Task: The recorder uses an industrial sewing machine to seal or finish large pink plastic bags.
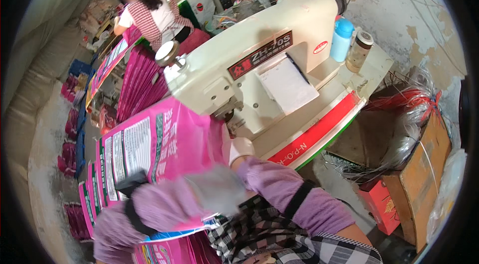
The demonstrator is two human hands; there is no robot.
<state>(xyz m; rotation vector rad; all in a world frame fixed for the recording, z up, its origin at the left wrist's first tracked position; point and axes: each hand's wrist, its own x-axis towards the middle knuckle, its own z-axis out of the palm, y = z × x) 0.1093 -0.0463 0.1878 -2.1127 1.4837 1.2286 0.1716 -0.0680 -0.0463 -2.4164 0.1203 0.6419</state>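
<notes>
A large pink printed sack (189, 134) lies in front of me, its right edge beneath the head of a cream industrial sewing machine (204, 79). My right hand (240, 148), in a white glove, is closed at that edge, just below the needle area; its fingertips are partly hidden. Motion smears my left hand (214, 189), in a greyish glove, over the lower part of the sack, so its fingers cannot be made out. Purple sleeves with black bands cover both forearms. A blurred dark object (132, 182) shows beside the left sleeve.
On the machine table stand a blue bottle (342, 39) and a brown-tinted lidded jar (359, 52). Loose clear strands (409, 134) hang by a wooden board (419, 179) and red box (379, 206). Folded pink sacks (142, 82) are stacked behind, near another person (154, 19).
</notes>
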